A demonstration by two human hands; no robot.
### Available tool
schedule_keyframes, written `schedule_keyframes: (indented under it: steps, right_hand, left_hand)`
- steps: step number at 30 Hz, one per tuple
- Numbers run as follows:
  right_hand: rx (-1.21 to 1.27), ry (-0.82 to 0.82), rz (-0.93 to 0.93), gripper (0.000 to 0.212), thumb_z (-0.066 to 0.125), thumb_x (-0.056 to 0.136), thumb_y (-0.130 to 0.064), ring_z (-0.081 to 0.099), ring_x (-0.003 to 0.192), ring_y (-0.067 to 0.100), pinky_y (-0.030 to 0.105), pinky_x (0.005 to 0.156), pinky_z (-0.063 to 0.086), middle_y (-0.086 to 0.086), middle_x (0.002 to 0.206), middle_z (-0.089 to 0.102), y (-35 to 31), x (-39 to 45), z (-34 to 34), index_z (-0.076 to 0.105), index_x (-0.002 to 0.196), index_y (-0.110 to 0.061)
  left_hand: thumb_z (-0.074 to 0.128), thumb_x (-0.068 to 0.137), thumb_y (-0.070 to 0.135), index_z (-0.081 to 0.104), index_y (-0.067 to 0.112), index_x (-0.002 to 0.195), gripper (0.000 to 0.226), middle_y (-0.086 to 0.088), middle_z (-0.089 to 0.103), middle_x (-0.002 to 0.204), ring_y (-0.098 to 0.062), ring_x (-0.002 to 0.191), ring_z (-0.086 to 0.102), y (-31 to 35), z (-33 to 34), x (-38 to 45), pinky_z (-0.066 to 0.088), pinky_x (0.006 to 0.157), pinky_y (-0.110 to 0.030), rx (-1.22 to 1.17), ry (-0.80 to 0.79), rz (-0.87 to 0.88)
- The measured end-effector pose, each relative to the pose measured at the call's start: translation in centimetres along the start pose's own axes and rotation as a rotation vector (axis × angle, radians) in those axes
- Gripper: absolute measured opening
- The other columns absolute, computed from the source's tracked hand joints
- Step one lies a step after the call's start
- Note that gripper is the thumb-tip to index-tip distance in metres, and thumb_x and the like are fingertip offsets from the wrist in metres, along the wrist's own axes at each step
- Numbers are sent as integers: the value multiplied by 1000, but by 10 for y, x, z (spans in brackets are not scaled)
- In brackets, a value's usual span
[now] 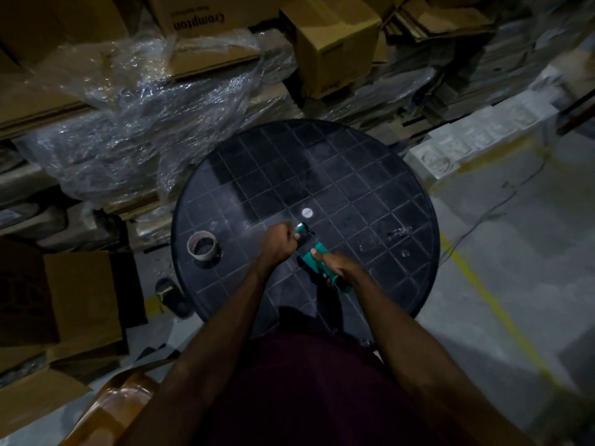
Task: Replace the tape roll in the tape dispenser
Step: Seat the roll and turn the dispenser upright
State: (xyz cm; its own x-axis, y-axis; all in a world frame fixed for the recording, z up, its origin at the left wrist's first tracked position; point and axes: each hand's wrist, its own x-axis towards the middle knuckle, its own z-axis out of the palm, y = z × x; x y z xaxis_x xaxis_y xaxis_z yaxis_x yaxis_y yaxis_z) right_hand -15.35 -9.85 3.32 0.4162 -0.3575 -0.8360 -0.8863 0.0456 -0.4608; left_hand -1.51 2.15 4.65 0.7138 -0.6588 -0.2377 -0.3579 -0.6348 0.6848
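A teal tape dispenser (314,252) is held over the middle of a round black table (354,175). My right hand (336,268) is closed around its handle. My left hand (279,243) is closed at the dispenser's front end, fingers curled near the cutter; what they pinch is hidden. A nearly bare cardboard tape core (203,245) lies flat on the table to the left, apart from both hands. No full tape roll can be made out in the dim light.
A small white disc (306,213) marks the table centre. Crumpled clear tape scraps (397,233) lie on the right. Cardboard boxes (335,40) and plastic wrap (154,107) crowd the far and left sides. Grey floor with a yellow line (492,304) lies right.
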Motion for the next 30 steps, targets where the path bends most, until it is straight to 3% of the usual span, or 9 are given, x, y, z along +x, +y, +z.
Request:
schedule_keyframes:
  steps: [2, 4, 11, 17, 22, 24, 26, 28, 30]
  right_hand:
    - [-28, 2, -12, 85, 52, 67, -82, 67, 73, 30, 39, 72, 54, 18, 94, 70, 3, 4, -2, 64, 104, -7]
    - [-30, -16, -30, 80, 53, 71, -78, 65, 65, 28, 37, 67, 54, 17, 87, 70, 3, 2, -2, 65, 102, -6]
    - [31, -93, 3, 74, 56, 81, -69, 57, 49, 18, 25, 48, 48, 12, 75, 65, 8, 3, -4, 64, 108, -1]
    - [63, -184, 2, 87, 55, 72, -79, 58, 52, 18, 25, 49, 49, 12, 81, 68, 8, 1, -6, 65, 107, 0]
    - [180, -239, -7, 69, 53, 78, -76, 56, 56, 13, 31, 56, 50, 8, 75, 64, -4, -5, -3, 64, 93, -10]
    - [205, -249, -27, 55, 62, 80, -65, 58, 68, 9, 38, 72, 55, 4, 79, 63, -6, -6, -3, 64, 102, -15]
    - [189, -265, -36, 35, 70, 83, -45, 54, 58, 10, 32, 60, 52, 2, 69, 57, -7, -5, -5, 60, 97, -14]
    - [194, -272, -50, 12, 63, 87, -18, 47, 49, 12, 26, 51, 45, 2, 62, 51, -11, -8, -5, 55, 82, -11]
    - [224, -207, -35, 6, 60, 81, -13, 52, 52, 16, 30, 56, 46, 6, 66, 56, -16, -7, -4, 57, 80, -8]
  left_hand:
    - [55, 79, 30, 66, 2, 79, 30, -16, 69, 76, -32, 70, 62, -3, 1, 2, 46, 63, -33, 33, 42, -26]
    - [49, 72, 33, 66, -1, 78, 38, -21, 69, 78, -37, 72, 62, -4, 2, 5, 46, 65, -37, 50, 73, -15]
    - [43, 74, 29, 59, -3, 80, 36, -24, 65, 79, -40, 74, 60, -6, 9, 6, 46, 65, -41, 65, 72, -13]
    - [51, 82, 25, 59, -1, 84, 26, -22, 66, 83, -37, 77, 62, -7, 12, 7, 48, 64, -36, -20, 44, -82]
    - [66, 83, 17, 66, 4, 76, 15, -11, 69, 72, -20, 62, 60, -9, 6, 13, 51, 60, -30, -111, 159, 16]
    - [63, 83, 23, 67, 5, 85, 18, -7, 69, 80, -13, 68, 60, -12, 6, 18, 48, 65, -25, -301, 200, -13]
    - [55, 87, 32, 64, 11, 96, 25, -5, 64, 90, -14, 80, 57, -24, 11, 22, 46, 75, -28, -556, 239, -155]
    - [52, 92, 38, 59, 19, 81, 23, -2, 58, 78, -16, 75, 51, -37, 14, 24, 41, 72, -31, -600, 269, -292]
    - [51, 96, 32, 49, 20, 61, 37, -1, 47, 60, -14, 59, 43, -37, 12, 17, 35, 62, -31, -497, 168, -349]
